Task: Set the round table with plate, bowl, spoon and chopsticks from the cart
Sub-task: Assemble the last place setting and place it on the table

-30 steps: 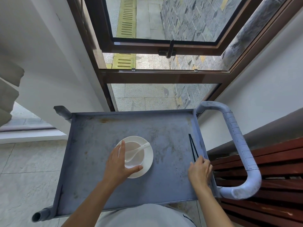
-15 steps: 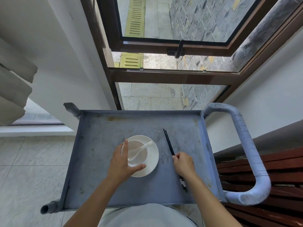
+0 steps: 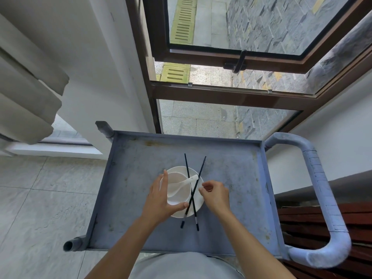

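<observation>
Left hand [image 3: 159, 200] cups round white bowl [image 3: 179, 188] — thin black chopsticks [image 3: 189, 178] crossed atop; right hand [image 3: 216, 195] curled, hold unclear.

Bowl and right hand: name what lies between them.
In the head view, the crossed chopsticks lie between bowl and right hand, resting over the plate.

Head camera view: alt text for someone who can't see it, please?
A person's left hand grips a white ceramic bowl holding a white spoon, on a round white plate with two black chopsticks crossed over it, all on a grey metal cart. The right hand hovers beside, fingers curled.
</observation>
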`<state>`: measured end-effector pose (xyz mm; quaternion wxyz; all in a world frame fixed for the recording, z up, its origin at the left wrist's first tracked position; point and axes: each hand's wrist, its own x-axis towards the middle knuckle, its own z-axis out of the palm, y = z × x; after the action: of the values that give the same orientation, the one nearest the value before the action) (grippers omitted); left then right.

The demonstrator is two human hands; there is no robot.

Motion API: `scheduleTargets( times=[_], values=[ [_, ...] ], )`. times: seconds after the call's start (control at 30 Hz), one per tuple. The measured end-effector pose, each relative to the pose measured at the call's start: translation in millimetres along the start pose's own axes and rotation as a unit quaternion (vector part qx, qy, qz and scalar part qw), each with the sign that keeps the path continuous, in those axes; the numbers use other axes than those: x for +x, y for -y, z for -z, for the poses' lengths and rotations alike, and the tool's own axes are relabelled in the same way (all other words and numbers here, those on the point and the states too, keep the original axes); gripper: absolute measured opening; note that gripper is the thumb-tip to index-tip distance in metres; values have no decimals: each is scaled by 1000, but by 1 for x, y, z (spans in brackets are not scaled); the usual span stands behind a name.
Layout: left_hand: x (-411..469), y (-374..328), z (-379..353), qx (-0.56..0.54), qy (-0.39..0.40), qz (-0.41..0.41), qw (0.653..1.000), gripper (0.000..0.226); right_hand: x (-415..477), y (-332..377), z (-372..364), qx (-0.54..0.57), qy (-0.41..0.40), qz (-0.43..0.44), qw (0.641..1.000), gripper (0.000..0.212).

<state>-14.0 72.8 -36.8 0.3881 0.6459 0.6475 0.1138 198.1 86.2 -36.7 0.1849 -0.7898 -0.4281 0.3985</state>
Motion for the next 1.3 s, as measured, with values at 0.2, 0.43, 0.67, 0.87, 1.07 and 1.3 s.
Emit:
scheduleTargets(
  times=[0.2,0.43,0.67,0.87,1.07,1.3],
  values=[
    [4,9,2,-166,-61,95,980,114,7,-7,-2,28,-3,-27,999,47],
    [-10,17,10,-282,-103,136,944,16,11,-1,-7,13,-35,-39,999,51],
    [-13,14,8,-314,-76,120,939,36,25,3,3,-4,-2,-1,1000,31],
    [-14,14,11,-350,-64,132,925,47,32,0,10,-31,41,19,998,37],
    [-14,13,16,-411,-62,169,894,31,28,1,8,-30,82,13,996,32],
    [-17,17,24,-429,-42,176,885,31,14,-19,3,31,74,1,997,26]
  ],
)
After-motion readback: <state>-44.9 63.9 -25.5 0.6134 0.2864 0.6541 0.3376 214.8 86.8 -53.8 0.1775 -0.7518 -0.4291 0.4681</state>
